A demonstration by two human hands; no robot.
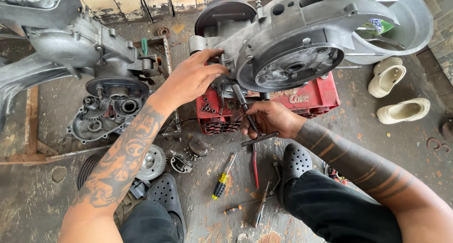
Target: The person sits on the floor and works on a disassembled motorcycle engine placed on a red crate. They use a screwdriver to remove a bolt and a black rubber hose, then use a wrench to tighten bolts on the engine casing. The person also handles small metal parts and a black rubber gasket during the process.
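Left hand [191, 78] rests on the engine case [288, 49] at upper centre, fingers curled against its edge. Right hand [266, 120], frame centre, is clamped round a T-wrench [247, 115] entering the case, above a red crate [311, 99].

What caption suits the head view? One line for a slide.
Left hand steadies a grey engine casing on a red crate while the right hand works a T-handle wrench.

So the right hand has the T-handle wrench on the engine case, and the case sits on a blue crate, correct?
Not quite: the head view shows the crate is red, not blue. The rest holds: the right hand grips the T-handle wrench at the engine case resting on that crate.
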